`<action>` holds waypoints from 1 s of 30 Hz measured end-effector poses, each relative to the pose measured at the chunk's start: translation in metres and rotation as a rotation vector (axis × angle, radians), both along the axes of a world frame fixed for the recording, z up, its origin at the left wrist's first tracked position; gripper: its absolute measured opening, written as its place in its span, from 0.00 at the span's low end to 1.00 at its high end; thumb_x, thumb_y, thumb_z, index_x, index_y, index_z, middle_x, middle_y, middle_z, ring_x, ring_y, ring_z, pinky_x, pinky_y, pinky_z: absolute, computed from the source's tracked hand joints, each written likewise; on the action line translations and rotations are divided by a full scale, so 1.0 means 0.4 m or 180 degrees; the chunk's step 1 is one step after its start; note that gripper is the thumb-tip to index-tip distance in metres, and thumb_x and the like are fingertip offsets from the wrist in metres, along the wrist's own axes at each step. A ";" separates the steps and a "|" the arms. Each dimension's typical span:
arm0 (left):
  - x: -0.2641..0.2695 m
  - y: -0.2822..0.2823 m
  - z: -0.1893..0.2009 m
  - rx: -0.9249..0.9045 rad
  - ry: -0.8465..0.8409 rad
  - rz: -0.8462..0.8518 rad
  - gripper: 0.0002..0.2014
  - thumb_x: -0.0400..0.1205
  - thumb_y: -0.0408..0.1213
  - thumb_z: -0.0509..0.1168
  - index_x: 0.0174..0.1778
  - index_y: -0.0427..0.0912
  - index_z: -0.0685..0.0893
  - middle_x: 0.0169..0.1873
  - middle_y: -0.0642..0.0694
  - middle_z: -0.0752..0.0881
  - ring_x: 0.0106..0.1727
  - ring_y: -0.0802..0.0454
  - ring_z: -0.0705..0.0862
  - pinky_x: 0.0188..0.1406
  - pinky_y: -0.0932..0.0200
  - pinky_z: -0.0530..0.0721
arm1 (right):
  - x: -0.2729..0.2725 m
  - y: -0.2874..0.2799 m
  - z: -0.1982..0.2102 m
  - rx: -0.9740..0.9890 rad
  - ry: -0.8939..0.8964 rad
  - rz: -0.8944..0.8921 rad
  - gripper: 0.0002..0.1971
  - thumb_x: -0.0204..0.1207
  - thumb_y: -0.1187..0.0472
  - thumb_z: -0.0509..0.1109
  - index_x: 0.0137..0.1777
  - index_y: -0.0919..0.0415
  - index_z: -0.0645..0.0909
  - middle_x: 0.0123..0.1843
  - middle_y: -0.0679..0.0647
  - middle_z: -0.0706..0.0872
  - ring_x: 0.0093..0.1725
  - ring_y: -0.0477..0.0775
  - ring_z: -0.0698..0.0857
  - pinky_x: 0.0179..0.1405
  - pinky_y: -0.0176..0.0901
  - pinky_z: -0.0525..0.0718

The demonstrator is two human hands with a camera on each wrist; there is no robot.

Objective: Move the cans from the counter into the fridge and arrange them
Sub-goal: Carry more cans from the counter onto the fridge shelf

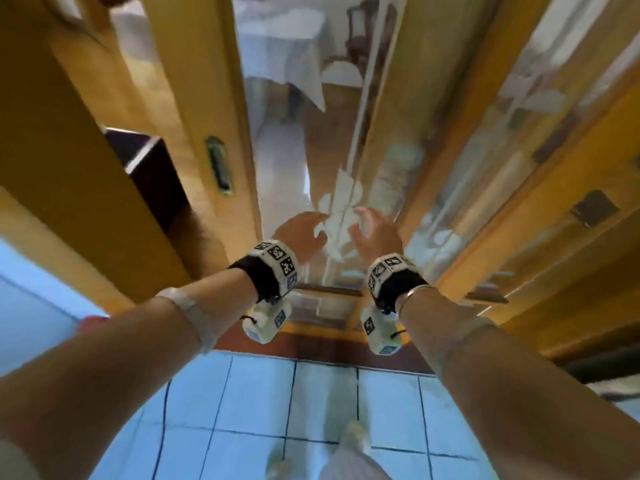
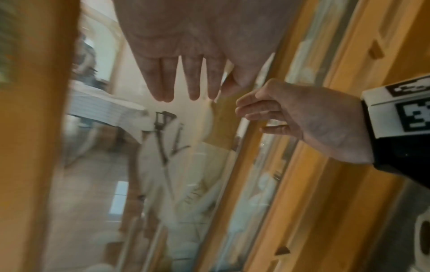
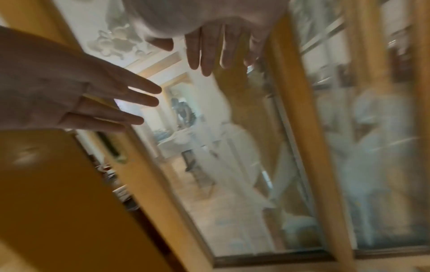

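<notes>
No can, counter or fridge shows in any view. Both of my hands are stretched out side by side in front of a glass door pane [image 1: 298, 140]. My left hand [image 1: 301, 233] has straight, spread fingers and holds nothing; its palm fills the top of the left wrist view [image 2: 181, 55]. My right hand [image 1: 375, 230] is just to its right, fingers relaxed and empty. The right wrist view shows its straight fingers [image 3: 204, 55] and the left hand [image 3: 69, 92] beside them. I cannot tell whether either hand touches the glass.
The pane sits in a yellow wooden door frame [image 1: 194, 98] with a recessed handle [image 1: 219, 164]. A gap at the left shows dark furniture [image 1: 152, 168]. A white-clothed table [image 1: 277, 53] shows beyond the glass. Pale blue floor tiles [image 1: 242, 410] lie underfoot. All views are motion-blurred.
</notes>
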State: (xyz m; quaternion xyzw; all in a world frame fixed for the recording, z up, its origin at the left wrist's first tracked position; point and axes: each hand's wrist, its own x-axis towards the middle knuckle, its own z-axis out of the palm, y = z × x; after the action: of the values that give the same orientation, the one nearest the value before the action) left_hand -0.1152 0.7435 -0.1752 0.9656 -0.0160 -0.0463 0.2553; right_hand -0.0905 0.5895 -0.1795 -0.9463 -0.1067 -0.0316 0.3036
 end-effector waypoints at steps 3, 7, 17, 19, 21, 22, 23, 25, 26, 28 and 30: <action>-0.081 0.167 0.008 -0.0172 -0.0070 0.0610 0.23 0.84 0.36 0.56 0.77 0.45 0.69 0.77 0.46 0.70 0.77 0.50 0.69 0.74 0.64 0.63 | -0.017 0.194 -0.002 -0.0022 0.0051 0.0492 0.19 0.79 0.56 0.61 0.68 0.59 0.78 0.67 0.60 0.81 0.68 0.60 0.77 0.66 0.45 0.71; -0.206 0.395 0.007 -0.0111 0.0014 0.1415 0.22 0.84 0.38 0.56 0.76 0.47 0.70 0.75 0.45 0.73 0.73 0.47 0.75 0.69 0.57 0.72 | -0.054 0.445 0.004 -0.0043 0.0099 0.1204 0.19 0.79 0.60 0.63 0.70 0.59 0.77 0.68 0.58 0.81 0.69 0.59 0.75 0.66 0.45 0.71; -0.558 0.798 0.045 0.0126 -0.0065 0.3440 0.23 0.83 0.39 0.56 0.76 0.50 0.69 0.76 0.47 0.72 0.76 0.47 0.71 0.76 0.55 0.67 | -0.240 1.028 0.016 0.0019 0.0207 0.3162 0.19 0.81 0.55 0.59 0.71 0.54 0.74 0.69 0.56 0.80 0.69 0.58 0.77 0.68 0.52 0.76; -0.634 0.844 0.052 0.0127 -0.0089 0.3832 0.23 0.84 0.38 0.56 0.76 0.49 0.69 0.77 0.47 0.71 0.77 0.47 0.69 0.76 0.56 0.65 | -0.293 1.123 0.026 0.0131 0.0233 0.3557 0.19 0.80 0.58 0.60 0.70 0.58 0.75 0.69 0.57 0.80 0.71 0.59 0.75 0.69 0.50 0.74; -0.720 0.879 0.054 0.0148 -0.0110 0.4205 0.23 0.84 0.38 0.56 0.76 0.49 0.69 0.77 0.47 0.71 0.77 0.47 0.69 0.75 0.56 0.65 | -0.359 1.197 0.030 0.0105 0.0177 0.3847 0.19 0.80 0.58 0.60 0.70 0.58 0.76 0.69 0.56 0.80 0.71 0.59 0.74 0.70 0.49 0.73; -0.765 0.896 0.053 0.0155 -0.0122 0.4390 0.22 0.84 0.38 0.56 0.76 0.48 0.70 0.77 0.47 0.71 0.77 0.47 0.70 0.74 0.55 0.66 | -0.393 1.229 0.031 0.0078 0.0179 0.3969 0.19 0.80 0.58 0.60 0.70 0.58 0.76 0.70 0.56 0.80 0.71 0.58 0.73 0.70 0.48 0.72; -0.811 0.908 0.051 0.0161 -0.0137 0.4564 0.22 0.83 0.38 0.57 0.76 0.48 0.70 0.76 0.47 0.72 0.76 0.47 0.71 0.74 0.55 0.67 | -0.430 1.259 0.029 0.0054 0.0189 0.4090 0.19 0.80 0.58 0.60 0.71 0.57 0.76 0.70 0.56 0.79 0.72 0.57 0.73 0.70 0.47 0.71; -0.904 0.924 0.048 0.0144 -0.0167 0.4845 0.22 0.83 0.37 0.57 0.75 0.47 0.72 0.75 0.46 0.73 0.76 0.47 0.72 0.74 0.55 0.68 | -0.508 1.310 0.024 0.0087 0.0220 0.4317 0.19 0.80 0.58 0.61 0.70 0.57 0.76 0.71 0.55 0.79 0.73 0.56 0.73 0.70 0.45 0.70; -0.953 0.930 0.047 0.0140 -0.0173 0.4959 0.22 0.83 0.37 0.57 0.75 0.47 0.72 0.75 0.46 0.73 0.76 0.47 0.72 0.74 0.56 0.68 | -0.552 1.336 0.018 0.0120 0.0232 0.4446 0.19 0.80 0.58 0.61 0.70 0.57 0.76 0.71 0.54 0.80 0.72 0.56 0.73 0.70 0.45 0.70; -1.050 0.941 0.042 0.0116 -0.0122 0.5212 0.23 0.83 0.37 0.57 0.76 0.47 0.70 0.76 0.45 0.72 0.75 0.46 0.72 0.73 0.56 0.68 | -0.645 1.384 0.011 0.0140 0.0229 0.4675 0.18 0.80 0.58 0.62 0.69 0.57 0.77 0.69 0.54 0.81 0.71 0.56 0.74 0.69 0.45 0.71; -1.149 0.953 0.033 0.0110 -0.0101 0.5456 0.23 0.83 0.38 0.57 0.76 0.48 0.70 0.76 0.44 0.72 0.74 0.45 0.73 0.72 0.55 0.70 | -0.750 1.429 0.005 0.0151 0.0204 0.4861 0.18 0.79 0.58 0.62 0.68 0.57 0.78 0.67 0.54 0.83 0.69 0.56 0.77 0.67 0.47 0.74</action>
State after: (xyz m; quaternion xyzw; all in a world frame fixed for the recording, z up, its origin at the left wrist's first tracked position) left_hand -0.5750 1.1247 -0.1622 0.6487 0.7165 0.1759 0.1870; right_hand -0.3905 1.1612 -0.1776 -0.6036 -0.7216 0.2122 0.2644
